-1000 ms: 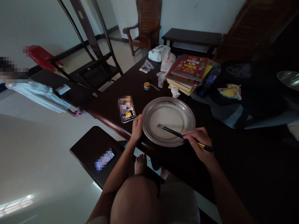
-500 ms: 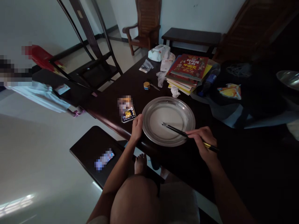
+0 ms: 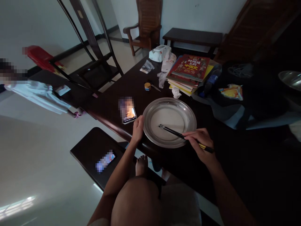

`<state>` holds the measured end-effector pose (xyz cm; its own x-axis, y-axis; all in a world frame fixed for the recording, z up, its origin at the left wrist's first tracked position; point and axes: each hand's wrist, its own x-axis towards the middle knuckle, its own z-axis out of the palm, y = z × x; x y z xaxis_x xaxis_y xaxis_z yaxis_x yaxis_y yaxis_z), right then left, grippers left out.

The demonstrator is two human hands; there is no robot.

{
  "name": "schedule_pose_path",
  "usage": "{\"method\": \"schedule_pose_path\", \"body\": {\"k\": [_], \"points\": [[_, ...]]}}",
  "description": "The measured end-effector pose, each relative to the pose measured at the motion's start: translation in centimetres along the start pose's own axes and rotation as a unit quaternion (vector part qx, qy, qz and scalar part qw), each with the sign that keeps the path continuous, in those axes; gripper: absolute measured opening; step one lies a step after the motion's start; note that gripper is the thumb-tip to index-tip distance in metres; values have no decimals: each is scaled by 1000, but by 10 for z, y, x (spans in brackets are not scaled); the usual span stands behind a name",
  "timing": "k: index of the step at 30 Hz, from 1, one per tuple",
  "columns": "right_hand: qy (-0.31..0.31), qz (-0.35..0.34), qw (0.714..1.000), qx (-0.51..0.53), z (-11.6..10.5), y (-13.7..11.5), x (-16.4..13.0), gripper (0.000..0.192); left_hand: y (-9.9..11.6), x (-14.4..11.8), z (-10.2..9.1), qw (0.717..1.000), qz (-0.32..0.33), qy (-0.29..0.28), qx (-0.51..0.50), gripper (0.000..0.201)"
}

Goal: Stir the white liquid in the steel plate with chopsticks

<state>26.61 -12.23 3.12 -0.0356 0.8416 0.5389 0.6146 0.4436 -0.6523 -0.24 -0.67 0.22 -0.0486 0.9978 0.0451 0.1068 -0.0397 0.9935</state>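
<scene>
Chopsticks (image 3: 172,131), gripped in the fingers of the right hand (image 3: 201,142), have just slid leftward in the pale contents (image 3: 155,119) of a metal dish (image 3: 164,144), seemingly mid-stir; by the surface's near edge, the left hand (image 3: 138,128) curls closed on its left rim.

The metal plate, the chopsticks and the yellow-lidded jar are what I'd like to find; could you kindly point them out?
Metal plate (image 3: 167,144): head view, on its near rim.
Chopsticks (image 3: 172,131): head view, along their dark shafts.
Yellow-lidded jar (image 3: 147,85): head view, on its lid.
</scene>
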Motion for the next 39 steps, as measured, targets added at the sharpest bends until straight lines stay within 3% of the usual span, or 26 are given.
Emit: {"method": "schedule_pose_path", "body": {"k": [5,10,15,21,26,30,35,39], "points": [[39,12,999,8,-1,3,-2,27,1,0,0,1000,14,-6,8,53],[0,-6,1000,0,1,2,-1,18,0,1,-1,1000,9,-4,10,52],[32,4,999,4,-1,1,-1,25,0,0,-1,1000,13,-4,6,53],[-2,-12,1000,0,0,0,0,16,-1,0,0,1000,10,0,10,52],[21,0,1000,10,-1,1,0,27,-1,1,0,1000,20,-8,7,53],[-8,-24,1000,3,0,1,1,15,-2,1,-1,1000,12,-2,5,52],[31,-2,999,4,-2,1,0,25,-2,1,-1,1000,10,-3,6,53],[-1,-11,1000,10,-1,1,-1,19,-3,1,0,1000,15,-4,6,53]]}}
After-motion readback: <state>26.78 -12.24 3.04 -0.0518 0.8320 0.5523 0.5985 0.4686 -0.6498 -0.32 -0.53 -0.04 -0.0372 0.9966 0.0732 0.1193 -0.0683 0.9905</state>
